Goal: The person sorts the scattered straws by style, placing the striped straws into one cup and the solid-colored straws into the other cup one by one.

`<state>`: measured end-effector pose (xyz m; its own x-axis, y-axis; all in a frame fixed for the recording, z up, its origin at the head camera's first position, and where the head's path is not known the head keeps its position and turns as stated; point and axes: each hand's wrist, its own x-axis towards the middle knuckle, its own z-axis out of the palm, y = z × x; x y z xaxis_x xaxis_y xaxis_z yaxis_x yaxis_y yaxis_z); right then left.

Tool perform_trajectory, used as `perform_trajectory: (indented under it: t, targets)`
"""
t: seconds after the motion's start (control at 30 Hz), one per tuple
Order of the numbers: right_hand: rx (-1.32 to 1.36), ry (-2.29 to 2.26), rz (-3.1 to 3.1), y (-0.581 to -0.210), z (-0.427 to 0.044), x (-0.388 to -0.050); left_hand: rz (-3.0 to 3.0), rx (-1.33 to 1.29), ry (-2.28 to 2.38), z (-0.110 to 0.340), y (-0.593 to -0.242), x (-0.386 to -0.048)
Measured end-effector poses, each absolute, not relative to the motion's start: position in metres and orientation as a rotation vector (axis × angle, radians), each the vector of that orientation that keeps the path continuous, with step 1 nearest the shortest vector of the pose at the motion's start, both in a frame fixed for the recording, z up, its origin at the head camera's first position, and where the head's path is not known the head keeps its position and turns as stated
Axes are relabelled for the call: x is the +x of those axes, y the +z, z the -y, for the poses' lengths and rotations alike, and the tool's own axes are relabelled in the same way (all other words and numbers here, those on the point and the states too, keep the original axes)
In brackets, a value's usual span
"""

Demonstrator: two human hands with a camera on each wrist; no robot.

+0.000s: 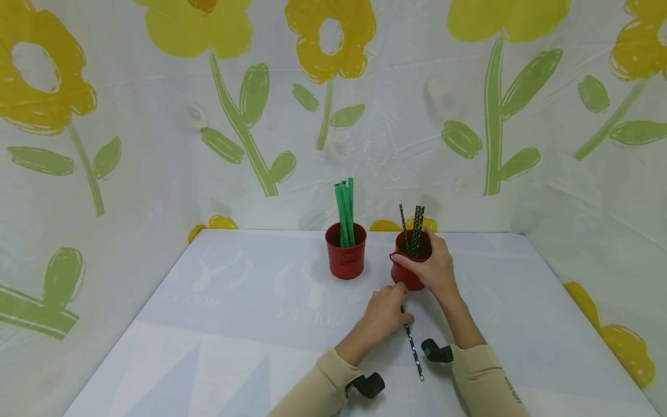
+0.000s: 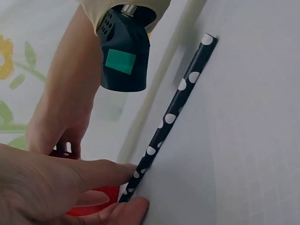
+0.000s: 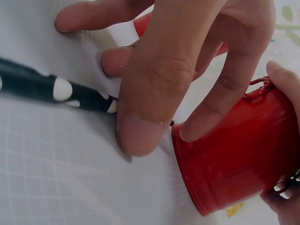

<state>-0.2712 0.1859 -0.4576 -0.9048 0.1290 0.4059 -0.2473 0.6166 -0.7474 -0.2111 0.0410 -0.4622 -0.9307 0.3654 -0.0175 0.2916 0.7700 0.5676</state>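
Note:
My right hand (image 1: 436, 267) grips a small red bucket (image 1: 406, 277) by its sides, near the rim. Several black straws with white dots (image 1: 416, 231) stand inside that bucket. Just in front of it, my left hand (image 1: 383, 313) pinches one end of a black paper straw with white dots (image 1: 413, 347) between thumb and finger. This straw lies along the table, its free end pointing toward me. In the right wrist view, a left fingertip is by the base of the bucket (image 3: 234, 154). The pinched end of the straw (image 2: 171, 117) is partly hidden by the fingers.
A second red bucket (image 1: 346, 265) holding several green straws (image 1: 345, 211) stands to the left. Both buckets are toward the back of the white table (image 1: 219, 324). A flowered sheet (image 1: 396, 116) hangs behind and at the sides.

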Motion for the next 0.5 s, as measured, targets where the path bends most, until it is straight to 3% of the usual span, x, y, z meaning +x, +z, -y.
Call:
perform_trajectory:
  t: [0.5]
  targets:
    - [0.081, 1.21, 2.431, -0.458, -0.1859, -0.2718, -2.682, 0.436, 1.013, -0.037, -0.4585, -0.2105]
